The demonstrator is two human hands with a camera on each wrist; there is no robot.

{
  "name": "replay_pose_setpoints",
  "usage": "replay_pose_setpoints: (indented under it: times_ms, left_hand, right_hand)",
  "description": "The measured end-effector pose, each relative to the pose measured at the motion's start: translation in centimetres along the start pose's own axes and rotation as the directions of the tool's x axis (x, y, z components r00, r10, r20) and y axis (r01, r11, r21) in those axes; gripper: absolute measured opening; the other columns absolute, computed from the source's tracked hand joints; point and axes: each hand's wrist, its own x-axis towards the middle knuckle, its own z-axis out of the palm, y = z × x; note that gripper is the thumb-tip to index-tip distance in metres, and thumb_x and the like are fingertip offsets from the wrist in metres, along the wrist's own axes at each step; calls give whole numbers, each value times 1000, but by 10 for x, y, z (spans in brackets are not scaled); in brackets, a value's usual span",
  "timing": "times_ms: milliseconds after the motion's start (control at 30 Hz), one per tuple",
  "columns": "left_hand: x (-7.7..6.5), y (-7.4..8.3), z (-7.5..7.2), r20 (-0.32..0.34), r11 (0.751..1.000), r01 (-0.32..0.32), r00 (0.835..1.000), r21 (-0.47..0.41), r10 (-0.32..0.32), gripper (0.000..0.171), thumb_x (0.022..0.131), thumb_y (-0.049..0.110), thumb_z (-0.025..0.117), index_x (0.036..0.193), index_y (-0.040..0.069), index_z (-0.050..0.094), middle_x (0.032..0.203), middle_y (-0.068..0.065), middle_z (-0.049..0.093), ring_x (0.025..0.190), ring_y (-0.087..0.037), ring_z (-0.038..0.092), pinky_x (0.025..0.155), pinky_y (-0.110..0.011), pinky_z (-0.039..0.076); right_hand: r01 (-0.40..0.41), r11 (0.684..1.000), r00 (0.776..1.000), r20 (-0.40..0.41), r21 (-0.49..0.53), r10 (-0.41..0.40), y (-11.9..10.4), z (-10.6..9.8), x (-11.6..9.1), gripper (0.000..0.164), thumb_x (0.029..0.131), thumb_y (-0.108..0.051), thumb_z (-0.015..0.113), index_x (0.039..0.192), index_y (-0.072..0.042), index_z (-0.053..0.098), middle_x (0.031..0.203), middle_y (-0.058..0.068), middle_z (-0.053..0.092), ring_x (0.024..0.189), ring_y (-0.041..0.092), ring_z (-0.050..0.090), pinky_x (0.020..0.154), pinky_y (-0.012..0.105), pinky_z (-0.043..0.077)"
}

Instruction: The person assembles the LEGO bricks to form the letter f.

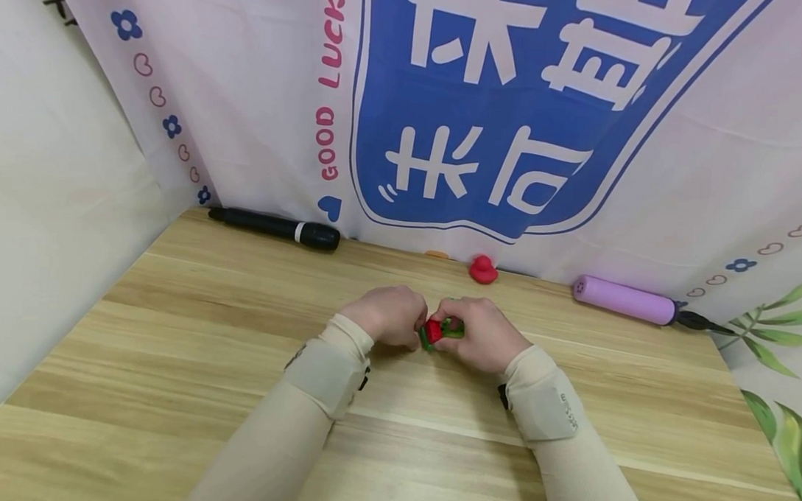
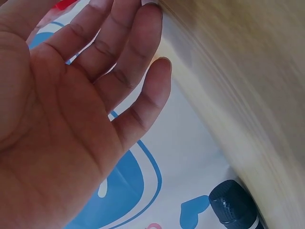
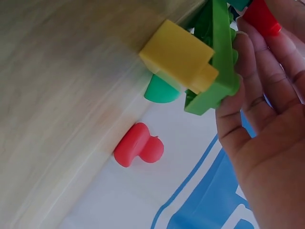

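Over the middle of the table both hands meet at a small group of toy building bricks. My right hand (image 1: 480,334) pinches a red brick (image 1: 433,330) between thumb and forefinger. Its other fingers lie along a light green studded brick (image 3: 221,62), and a yellow brick (image 3: 178,55) shows against that one in the right wrist view. From the other side, my left hand (image 1: 395,317) has its fingertips curled at a darker green brick (image 1: 426,340) right beside the red one. In the left wrist view, the left fingers hide most of the bricks.
A red rubber duck (image 1: 483,270) sits at the table's back edge. Black cylinder with a white band (image 1: 276,228) lies back left; a lilac cylinder with a black nozzle (image 1: 628,300) lies back right. A printed cloth (image 1: 267,91) hangs behind the wooden table (image 1: 172,360).
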Motion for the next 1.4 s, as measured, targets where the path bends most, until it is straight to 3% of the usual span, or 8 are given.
replay_pose_setpoints:
  times_ms: [233, 500, 1067, 1400]
  left_hand:
    - [1, 2, 2, -10, 1000, 1, 1000, 1, -1, 24, 90, 17, 83, 77, 15, 64, 67, 5, 55, 65, -14, 51, 66, -32, 44]
    - [2, 3, 3, -42, 998, -20, 999, 54, 22, 4, 97, 17, 77, 94, 13, 76, 88, 3, 70, 81, -15, 60, 85, -37, 56]
    - [1, 5, 3, -53, 996, -8, 999, 88, 12, 11, 100, 20, 74, 90, 15, 75, 86, 3, 69, 79, -14, 60, 80, -35, 55]
    - [0, 3, 3, -62, 998, -21, 998, 66, 25, 31, 100, 17, 73, 71, 18, 61, 72, 5, 58, 69, -12, 53, 64, -29, 45]
  right_hand:
    - [29, 999, 1000, 0, -40, -29, -2, 0, -1, 24, 86, -13, 89, 102, -23, 75, 92, -4, 72, 84, 19, 65, 78, 33, 53]
    - [28, 999, 999, 35, -28, -28, -4, -4, -3, 25, 87, -11, 88, 106, -24, 77, 96, -8, 74, 87, 17, 69, 82, 35, 56]
    - [20, 1000, 997, 71, -17, -19, -3, -7, -4, 26, 87, -12, 88, 108, -23, 77, 88, -6, 74, 79, 8, 65, 76, 31, 54]
    - [-13, 1000, 999, 41, -28, 15, -6, -4, -2, 21, 87, -10, 85, 99, -18, 71, 80, -6, 68, 70, 7, 59, 68, 28, 51]
